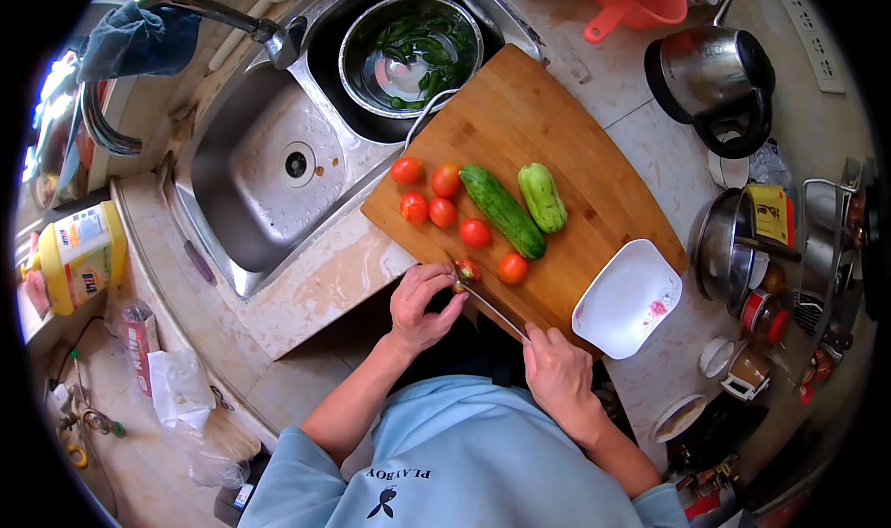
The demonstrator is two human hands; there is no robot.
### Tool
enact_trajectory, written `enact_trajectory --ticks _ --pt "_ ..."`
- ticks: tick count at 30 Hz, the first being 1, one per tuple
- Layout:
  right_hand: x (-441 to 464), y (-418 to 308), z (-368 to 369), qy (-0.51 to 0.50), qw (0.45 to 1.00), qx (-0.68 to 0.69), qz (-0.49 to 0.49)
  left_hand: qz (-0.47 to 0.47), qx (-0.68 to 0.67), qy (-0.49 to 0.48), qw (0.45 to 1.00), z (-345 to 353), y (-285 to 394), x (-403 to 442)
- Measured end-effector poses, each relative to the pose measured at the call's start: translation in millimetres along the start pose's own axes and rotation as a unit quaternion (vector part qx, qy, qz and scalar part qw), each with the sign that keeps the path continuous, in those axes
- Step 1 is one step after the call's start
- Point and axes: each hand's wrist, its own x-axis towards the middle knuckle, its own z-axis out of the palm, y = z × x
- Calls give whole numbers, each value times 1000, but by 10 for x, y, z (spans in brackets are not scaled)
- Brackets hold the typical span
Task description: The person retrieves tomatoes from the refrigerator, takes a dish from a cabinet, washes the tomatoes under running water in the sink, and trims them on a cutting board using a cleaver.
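My right hand [559, 377] is closed around the handle of a knife [497, 314], whose thin blade points up and left. The blade's tip end reaches a small red tomato [469, 268] at the near edge of the wooden cutting board [603, 166]. Fingertips of my left hand [423, 307] pinch this tomato, partly covering it. Several more tomatoes [443, 212] lie on the board, beside a dark green cucumber [504, 212] and a shorter, pale green cut piece of vegetable [543, 198]. A white dish [626, 298] with a floral mark rests at the board's right corner.
Behind the board, a double sink [246, 203] holds a metal bowl [357, 78] with green peppers in water. An electric kettle [710, 73], a red plastic strainer [640, 4] and stacked metal bowls [719, 250] stand rightward. A yellow bottle [88, 254] is at left.
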Motion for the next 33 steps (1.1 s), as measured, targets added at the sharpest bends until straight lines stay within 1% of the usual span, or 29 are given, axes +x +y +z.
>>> enact_trajectory --ticks 2,5,8,11,14,17,20,23,26,29,33 --pt "-72 18 -35 -1 1000 -7 9 -32 -6 -4 999 -22 2 -16" --pt "-91 42 -49 3 1000 13 11 -115 -58 -4 992 -58 84 8" --pt "-120 115 -22 18 996 88 10 -141 -76 29 987 -49 73 0" --pt "-107 120 -36 30 991 127 14 -132 -46 34 990 -30 99 78" --pt "-81 83 15 64 987 147 2 -56 67 46 995 -38 69 131" --pt "-78 26 76 78 983 166 7 -215 -17 94 972 -4 176 100" --pt "-52 -4 96 77 981 176 0 -247 -34 115 961 34 170 87" --pt "-41 -35 64 79 981 176 -6 -272 -24 113 955 30 166 90" --pt "-37 -61 72 98 980 171 -16 -308 -65 101 944 58 192 87" --pt "-18 -110 57 97 983 151 -29 -359 -79 107 924 72 218 88" --pt "-13 -151 53 74 987 135 -36 -348 -105 150 920 124 204 79"
